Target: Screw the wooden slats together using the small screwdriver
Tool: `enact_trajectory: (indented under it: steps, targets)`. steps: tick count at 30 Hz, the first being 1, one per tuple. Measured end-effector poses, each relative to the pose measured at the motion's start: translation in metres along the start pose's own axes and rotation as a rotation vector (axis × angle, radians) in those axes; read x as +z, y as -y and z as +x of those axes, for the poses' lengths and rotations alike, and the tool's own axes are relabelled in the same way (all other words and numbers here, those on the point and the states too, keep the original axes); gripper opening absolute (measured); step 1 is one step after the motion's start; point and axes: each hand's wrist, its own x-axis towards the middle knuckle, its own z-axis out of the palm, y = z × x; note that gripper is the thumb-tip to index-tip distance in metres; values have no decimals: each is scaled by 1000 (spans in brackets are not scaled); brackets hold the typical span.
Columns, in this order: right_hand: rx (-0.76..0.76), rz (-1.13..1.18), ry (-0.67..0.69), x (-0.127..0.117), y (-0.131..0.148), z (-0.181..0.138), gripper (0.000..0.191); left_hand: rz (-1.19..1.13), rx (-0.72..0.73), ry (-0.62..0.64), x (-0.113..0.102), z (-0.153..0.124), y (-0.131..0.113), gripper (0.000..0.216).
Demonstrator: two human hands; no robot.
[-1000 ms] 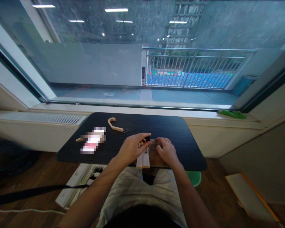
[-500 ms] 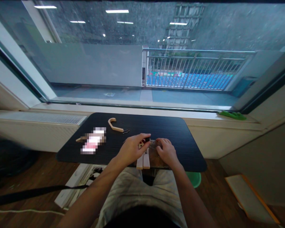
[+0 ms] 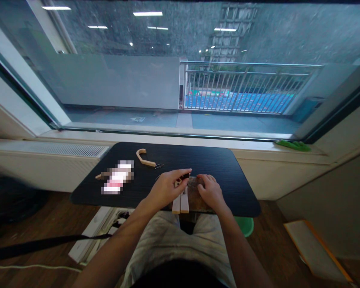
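My left hand (image 3: 166,186) pinches a small dark piece (image 3: 185,176) between thumb and fingers; its exact kind is too small to make out. Under that hand, two pale wooden strips (image 3: 180,206) lie side by side on a worn brown board (image 3: 195,200) at the table's near edge. Small reddish and cream parts show beneath the left fingers, mostly hidden. On the board's right side rests my right hand (image 3: 211,194), fingers bent over its far part and thumb apart, holding it against the table.
A wooden hook (image 3: 145,160) and some screws (image 3: 159,166) lie on the black table (image 3: 198,156). Left of them is a blurred-out item (image 3: 118,178) beside a wooden piece (image 3: 100,176). A green bin (image 3: 246,227) stands below the right edge; a window (image 3: 123,80) rises ahead.
The left fingertips and the dark piece have shifted very slightly, and the piece looks turned a little. The right hand and the board stay put.
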Motion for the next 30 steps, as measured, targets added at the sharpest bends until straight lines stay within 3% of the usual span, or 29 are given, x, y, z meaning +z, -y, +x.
enact_trajectory:
  steps: [24, 30]
  targets:
    - [15, 3, 9, -3, 2, 0, 36, 8, -25, 27, -2, -1, -4, 37]
    - [3, 5, 5, -2, 2, 0, 35, 2, 27, 30, -1, 0, -2, 35]
